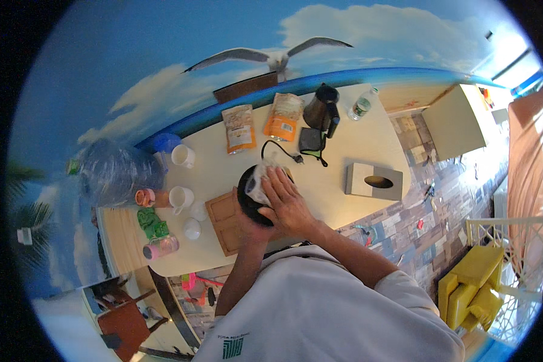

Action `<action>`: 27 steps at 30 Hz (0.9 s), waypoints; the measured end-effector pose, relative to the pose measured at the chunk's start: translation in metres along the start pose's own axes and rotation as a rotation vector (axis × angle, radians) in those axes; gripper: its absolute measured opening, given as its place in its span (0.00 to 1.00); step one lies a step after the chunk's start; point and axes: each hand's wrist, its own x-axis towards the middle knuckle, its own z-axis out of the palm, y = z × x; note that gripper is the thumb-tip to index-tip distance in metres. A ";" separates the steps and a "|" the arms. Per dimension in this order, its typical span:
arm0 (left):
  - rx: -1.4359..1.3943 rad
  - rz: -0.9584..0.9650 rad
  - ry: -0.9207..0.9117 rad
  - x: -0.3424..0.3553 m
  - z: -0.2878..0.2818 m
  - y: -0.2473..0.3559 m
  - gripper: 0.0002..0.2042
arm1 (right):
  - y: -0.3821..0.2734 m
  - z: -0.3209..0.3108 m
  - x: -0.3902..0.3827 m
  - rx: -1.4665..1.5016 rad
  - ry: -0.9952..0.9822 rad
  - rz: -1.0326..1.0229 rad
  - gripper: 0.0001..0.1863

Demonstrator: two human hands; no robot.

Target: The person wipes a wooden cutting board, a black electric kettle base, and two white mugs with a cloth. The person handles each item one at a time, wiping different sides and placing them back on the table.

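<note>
In front of my chest, my left hand (253, 224) is wrapped around the lower left side of a round black object (245, 196); its exact kind is not clear. My right hand (288, 204) presses a crumpled white cloth (256, 184) against its top, with fingers close together, covering much of both. Just beyond, a black cord with a plug (298, 159) curves across the table; whether it joins the black object is hidden. A brown wooden tray (222, 224) with compartments lies by my left hand.
On the table (329, 196) stand two orange pouches (240, 130), a black kettle (321, 107), a water bottle (362, 105), a tissue box (374, 181), white mugs (181, 198) and a pink cup (161, 247). A large water jug (117, 174) is at left, a yellow chair (473, 286) at right.
</note>
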 end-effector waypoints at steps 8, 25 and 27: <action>-0.316 -0.122 -0.004 0.011 -0.056 -0.017 0.33 | -0.016 -0.001 -0.011 0.085 -0.073 -0.127 0.34; -0.725 -0.254 0.050 0.011 -0.058 -0.027 0.29 | -0.015 0.001 0.026 0.239 -0.062 -0.224 0.25; -0.777 -0.252 0.066 0.014 -0.058 -0.030 0.29 | -0.013 0.003 0.030 0.181 0.004 -0.208 0.26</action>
